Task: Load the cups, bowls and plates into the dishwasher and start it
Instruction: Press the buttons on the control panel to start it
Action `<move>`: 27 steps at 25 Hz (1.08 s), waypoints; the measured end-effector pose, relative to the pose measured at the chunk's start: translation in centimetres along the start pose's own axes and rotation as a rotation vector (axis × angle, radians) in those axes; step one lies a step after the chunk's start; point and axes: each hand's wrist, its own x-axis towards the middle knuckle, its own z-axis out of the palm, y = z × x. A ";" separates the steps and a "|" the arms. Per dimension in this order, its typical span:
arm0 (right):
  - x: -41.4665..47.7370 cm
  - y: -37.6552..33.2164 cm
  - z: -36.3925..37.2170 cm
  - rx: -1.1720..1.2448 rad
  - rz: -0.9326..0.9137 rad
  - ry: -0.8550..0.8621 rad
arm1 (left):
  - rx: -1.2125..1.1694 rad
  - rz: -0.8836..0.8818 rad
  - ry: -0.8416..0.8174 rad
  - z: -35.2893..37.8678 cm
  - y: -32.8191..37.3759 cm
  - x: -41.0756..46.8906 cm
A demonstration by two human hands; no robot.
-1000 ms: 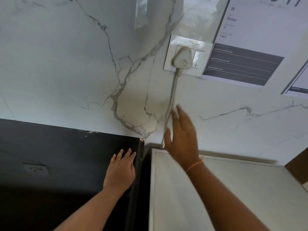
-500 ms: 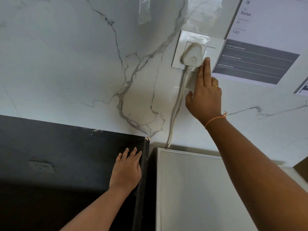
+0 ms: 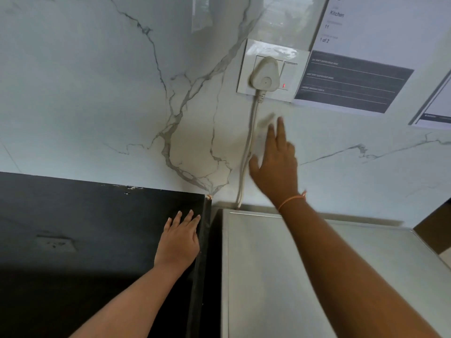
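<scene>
A white wall socket plate (image 3: 246, 69) holds a white plug (image 3: 264, 74), and a small red light (image 3: 283, 85) glows on the switch beside the plug. The plug's cable (image 3: 246, 154) runs down behind the grey dishwasher top (image 3: 268, 276). My right hand (image 3: 277, 164) is raised below the socket, fingers apart, blurred, holding nothing. My left hand (image 3: 179, 240) lies flat on the black countertop (image 3: 85, 228) at its right edge. No cups, bowls or plates are in sight.
The wall behind is white veined marble (image 3: 97, 93). Printed sheets (image 3: 353, 69) are stuck to the wall right of the socket. A dark gap (image 3: 214, 264) separates the black countertop from the dishwasher top. A brown surface (image 3: 436, 230) shows at the far right.
My right hand rose to the switch beside the plug, pressed it, then dropped back below the socket. The red light on the switch now glows. My left hand stayed put.
</scene>
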 end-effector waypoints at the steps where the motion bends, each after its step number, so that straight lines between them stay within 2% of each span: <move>1: -2.2 -0.5 0.7 0.035 -0.002 -0.049 | -0.025 0.017 0.005 -0.2 0.0 0.0; 4: -9.8 -2.0 2.0 0.151 0.037 -0.214 | -0.076 0.094 0.000 -0.6 0.3 -1.5; 7: -16.8 -3.6 1.7 0.236 0.084 -0.282 | -0.074 0.118 -0.013 -0.9 1.2 -4.9; 10: -22.8 -4.9 0.5 0.152 0.061 -0.250 | -0.079 0.138 -0.007 -1.0 2.3 -9.3; 15: -30.7 -6.2 -3.5 0.087 0.122 -0.228 | -0.292 0.168 -0.067 -2.4 4.2 -18.2; 19: -35.3 -6.5 -6.0 0.060 0.103 -0.255 | -0.299 0.249 -0.061 -2.9 4.7 -24.4; 24: -41.0 -6.1 -9.6 0.048 0.063 -0.279 | -0.271 0.288 -0.145 -2.8 6.9 -31.4; 27: -45.0 -4.7 -12.3 0.064 0.041 -0.294 | -0.174 0.341 -0.208 -2.7 8.3 -35.0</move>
